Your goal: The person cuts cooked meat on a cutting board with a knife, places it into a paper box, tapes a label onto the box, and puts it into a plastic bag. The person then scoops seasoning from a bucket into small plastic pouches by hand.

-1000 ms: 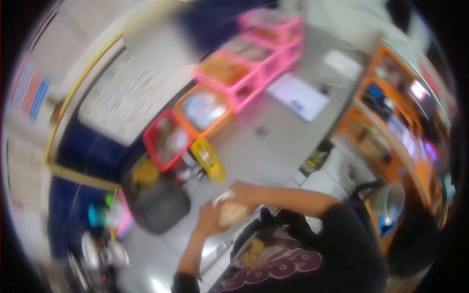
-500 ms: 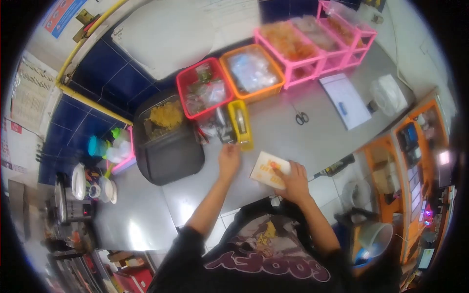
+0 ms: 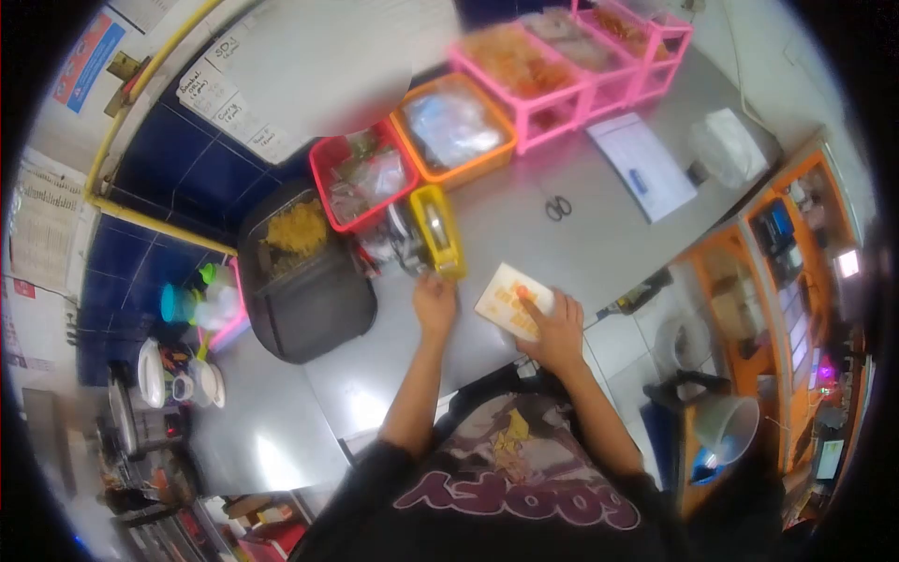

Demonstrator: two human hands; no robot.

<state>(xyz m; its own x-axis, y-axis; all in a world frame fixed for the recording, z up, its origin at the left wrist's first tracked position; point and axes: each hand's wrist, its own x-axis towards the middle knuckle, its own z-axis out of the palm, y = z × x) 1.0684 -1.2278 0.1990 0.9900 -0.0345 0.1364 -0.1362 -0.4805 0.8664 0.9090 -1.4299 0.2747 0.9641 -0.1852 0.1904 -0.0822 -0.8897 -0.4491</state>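
My right hand (image 3: pixel 559 330) grips a small white box (image 3: pixel 506 298) with yellow and orange print, its thumb lying across the printed face. The box is tilted just above the steel table's front edge. My left hand (image 3: pixel 434 302) is closed at the near end of a yellow tape dispenser (image 3: pixel 444 245); whatever its fingertips pinch is too small to make out. Left of the dispenser, small packets and dark items (image 3: pixel 391 245) lie in a pile.
A black lidded container (image 3: pixel 314 318) with yellow contents stands open at left. Red (image 3: pixel 345 223) and orange (image 3: pixel 465 175) baskets of packets sit behind, beside pink racks (image 3: pixel 552 117). Scissors (image 3: pixel 557 208), a paper pad (image 3: pixel 646 173) and a white plastic bag (image 3: pixel 729 150) lie farther right.
The camera view has shifted, so the table's items appear farther left. My left hand stays by the dispenser's near end. The box in my right hand has turned slightly and its printed face shows more.
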